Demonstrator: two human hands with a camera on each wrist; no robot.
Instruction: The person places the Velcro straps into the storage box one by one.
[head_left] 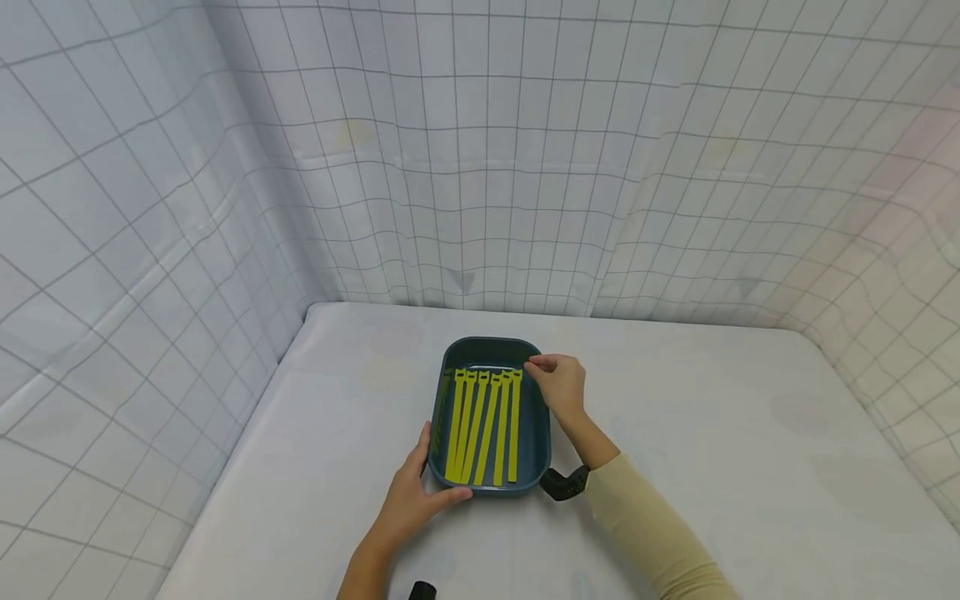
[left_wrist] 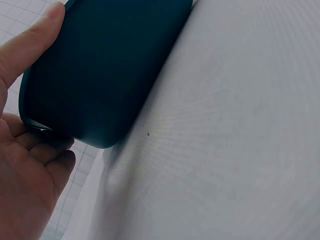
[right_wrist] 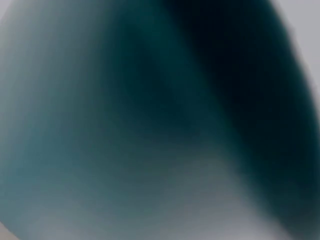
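In the head view, a dark teal tray [head_left: 534,450] sits on the white table. Several yellow-green cable straps [head_left: 485,425] with notched heads lie lengthwise in it, side by side. My left hand [head_left: 408,500] grips the tray's near left corner, thumb along the near rim and fingers along the left side. In the left wrist view, its thumb and curled fingers hold the teal tray wall [left_wrist: 100,70]. My right hand [head_left: 558,386] reaches over the far right rim, fingertips together beside the rightmost strap's head; I cannot tell whether they pinch anything. Blurred teal fills the right wrist view.
The white-covered table [head_left: 712,433] extends on both sides of the tray. Grid-patterned white curtains [head_left: 480,167] hang behind it and at both sides. A black wrist device [head_left: 564,483] is by my right forearm, close to the tray's near right corner.
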